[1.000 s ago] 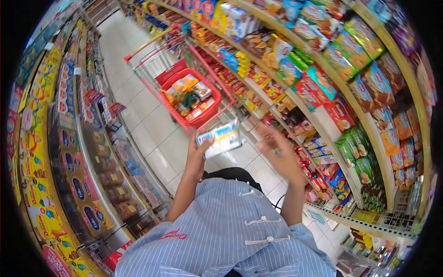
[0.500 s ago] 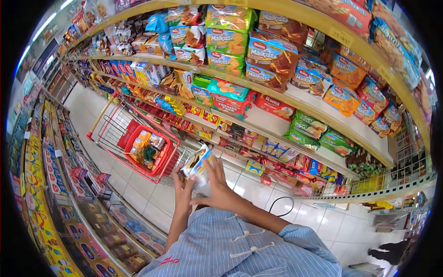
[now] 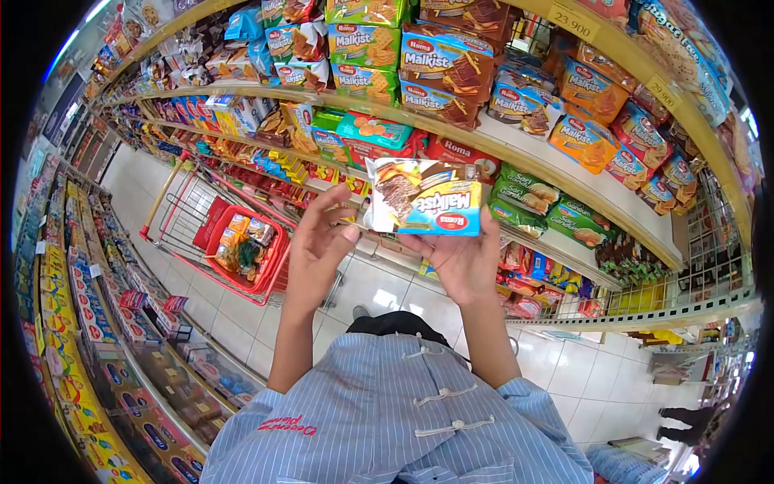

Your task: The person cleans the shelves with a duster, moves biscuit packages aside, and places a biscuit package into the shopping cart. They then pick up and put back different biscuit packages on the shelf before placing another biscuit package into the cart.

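On my feed, I see the right hand [image 3: 463, 270] bearing a biscuit pack [image 3: 427, 206] before the shelves [image 3: 617, 55] on the right. The left hand [image 3: 318, 254] is just left of the pack. Farther left, I have the cart [image 3: 187, 211] on the floor [image 3: 415, 302], a basket [image 3: 270, 280] inside it, snacks [image 3: 246, 242] in the basket. Another rack [image 3: 164, 419] runs along my far left.

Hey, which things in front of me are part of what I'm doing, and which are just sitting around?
In hand:
- Malkist pack, printed side toward you, lettering upside down
- Right hand, holding it
- Left hand, open beside it

Just around, untouched:
- Shelved Malkist packs
- Green Sari Gandum packs
- Red basket with goods; possibly yours, can't tell
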`<act>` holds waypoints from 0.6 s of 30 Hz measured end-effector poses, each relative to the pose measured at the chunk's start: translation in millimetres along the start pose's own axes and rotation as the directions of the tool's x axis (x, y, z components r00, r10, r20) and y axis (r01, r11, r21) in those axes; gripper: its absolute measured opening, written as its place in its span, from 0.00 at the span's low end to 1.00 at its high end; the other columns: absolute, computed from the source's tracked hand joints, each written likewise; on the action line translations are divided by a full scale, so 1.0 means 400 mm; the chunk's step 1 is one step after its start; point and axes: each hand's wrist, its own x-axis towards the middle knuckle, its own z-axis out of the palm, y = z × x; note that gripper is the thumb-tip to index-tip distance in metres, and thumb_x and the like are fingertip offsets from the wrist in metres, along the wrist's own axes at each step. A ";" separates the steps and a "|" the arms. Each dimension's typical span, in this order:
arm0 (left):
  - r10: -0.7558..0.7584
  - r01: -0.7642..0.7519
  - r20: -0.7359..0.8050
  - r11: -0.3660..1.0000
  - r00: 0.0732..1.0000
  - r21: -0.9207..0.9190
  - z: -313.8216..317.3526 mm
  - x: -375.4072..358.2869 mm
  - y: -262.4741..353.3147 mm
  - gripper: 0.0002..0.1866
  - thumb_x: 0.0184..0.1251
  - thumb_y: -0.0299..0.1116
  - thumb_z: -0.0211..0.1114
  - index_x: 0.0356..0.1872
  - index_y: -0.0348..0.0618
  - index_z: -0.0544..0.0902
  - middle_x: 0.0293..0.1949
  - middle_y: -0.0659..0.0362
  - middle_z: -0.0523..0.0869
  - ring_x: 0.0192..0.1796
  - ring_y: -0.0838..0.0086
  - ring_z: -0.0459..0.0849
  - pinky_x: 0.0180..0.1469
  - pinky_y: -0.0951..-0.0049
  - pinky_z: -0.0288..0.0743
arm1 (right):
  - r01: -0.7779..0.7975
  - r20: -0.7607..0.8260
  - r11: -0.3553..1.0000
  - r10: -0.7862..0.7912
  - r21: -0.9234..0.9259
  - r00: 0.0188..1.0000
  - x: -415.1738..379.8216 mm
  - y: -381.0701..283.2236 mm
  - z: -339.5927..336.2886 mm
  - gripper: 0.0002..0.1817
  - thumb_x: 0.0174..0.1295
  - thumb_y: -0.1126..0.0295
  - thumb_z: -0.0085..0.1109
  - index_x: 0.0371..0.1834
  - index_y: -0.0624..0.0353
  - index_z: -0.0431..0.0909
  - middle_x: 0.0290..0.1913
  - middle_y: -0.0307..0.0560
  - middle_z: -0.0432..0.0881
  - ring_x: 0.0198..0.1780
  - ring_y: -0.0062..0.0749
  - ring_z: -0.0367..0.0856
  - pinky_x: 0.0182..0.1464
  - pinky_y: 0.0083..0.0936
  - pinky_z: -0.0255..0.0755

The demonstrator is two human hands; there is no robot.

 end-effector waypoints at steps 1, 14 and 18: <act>-0.036 0.043 0.076 0.995 0.996 -0.093 0.009 0.004 0.002 0.29 0.65 0.25 0.64 0.67 0.37 0.68 0.63 0.53 0.73 0.60 0.71 0.74 0.61 0.70 0.71 | 0.006 -0.003 1.000 -0.006 -0.002 1.000 -0.001 0.000 -0.001 0.39 0.67 0.39 0.45 0.68 0.60 0.62 0.64 0.57 0.73 0.63 0.53 0.75 0.63 0.59 0.69; 0.083 -0.066 0.118 0.987 0.990 -0.147 -0.009 0.069 -0.017 0.42 0.61 0.36 0.69 0.74 0.41 0.57 0.63 0.52 0.70 0.55 0.72 0.75 0.59 0.72 0.70 | 0.020 -0.026 0.934 -0.031 -0.357 0.999 0.032 -0.017 0.008 0.42 0.67 0.33 0.41 0.67 0.62 0.63 0.62 0.55 0.76 0.61 0.43 0.78 0.62 0.47 0.73; -0.105 0.161 0.361 0.978 0.927 -0.129 -0.057 0.078 0.009 0.38 0.63 0.31 0.66 0.73 0.38 0.58 0.60 0.53 0.75 0.58 0.71 0.75 0.64 0.69 0.67 | -0.110 -0.103 0.797 0.060 -0.594 0.993 0.058 -0.020 0.014 0.40 0.68 0.30 0.34 0.49 0.59 0.75 0.35 0.44 0.83 0.31 0.25 0.80 0.31 0.25 0.72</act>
